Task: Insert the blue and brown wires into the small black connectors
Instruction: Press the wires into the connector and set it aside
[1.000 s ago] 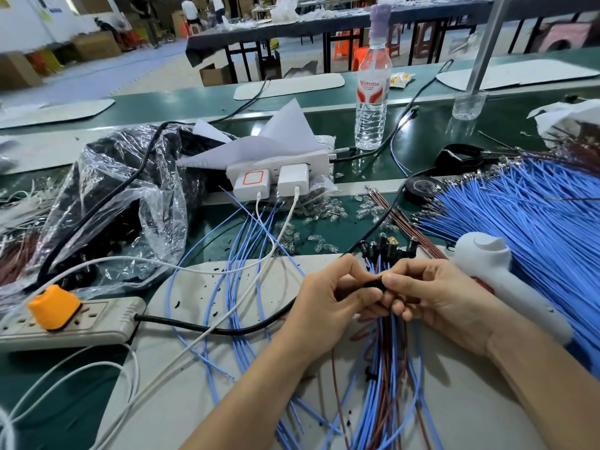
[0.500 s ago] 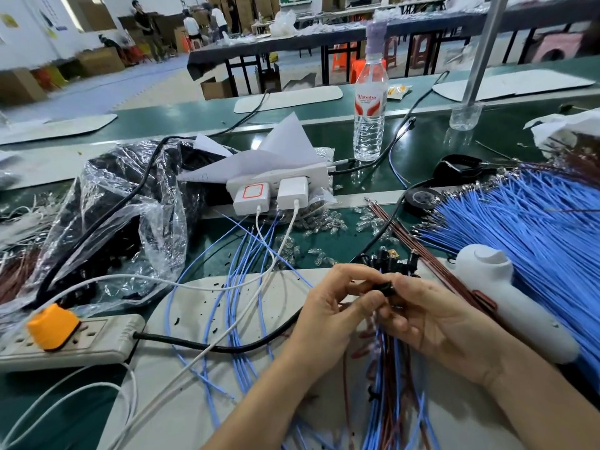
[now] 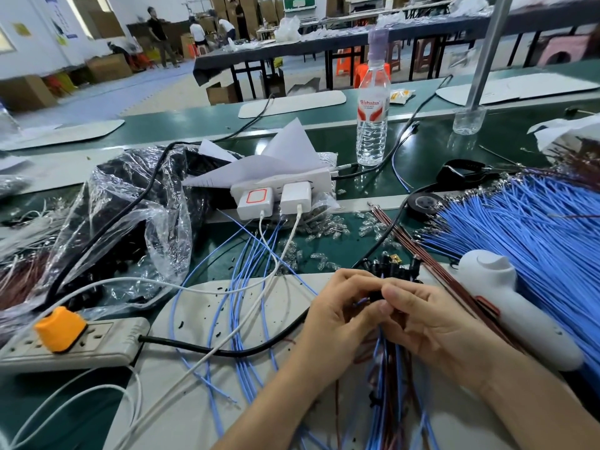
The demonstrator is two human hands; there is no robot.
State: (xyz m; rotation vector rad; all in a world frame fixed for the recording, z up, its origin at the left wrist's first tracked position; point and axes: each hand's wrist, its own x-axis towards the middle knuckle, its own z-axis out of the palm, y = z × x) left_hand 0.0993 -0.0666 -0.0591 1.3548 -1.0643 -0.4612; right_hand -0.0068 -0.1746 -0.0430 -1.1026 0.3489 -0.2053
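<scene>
My left hand (image 3: 337,315) and my right hand (image 3: 428,316) meet over the white mat, fingertips together around a small black connector (image 3: 376,296). A blue wire end (image 3: 361,302) shows between my left fingers at the connector. A bundle of blue and brown wires (image 3: 388,378) hangs down below my hands toward me. Several black connectors with wires fitted (image 3: 394,266) stick up just beyond my fingers. Which finger touches which part is hidden by my knuckles.
A big fan of blue wires (image 3: 532,241) lies at right, brown wires (image 3: 418,251) beside it, and a white glue gun (image 3: 506,300) next to my right hand. Loose blue wires (image 3: 246,287), a power strip (image 3: 71,342), chargers (image 3: 276,196), a plastic bag (image 3: 123,222) and a water bottle (image 3: 372,115) stand around.
Both hands rose slightly and closed in on the connector; my right thumb now sits over it. The camera view tilted up a little.
</scene>
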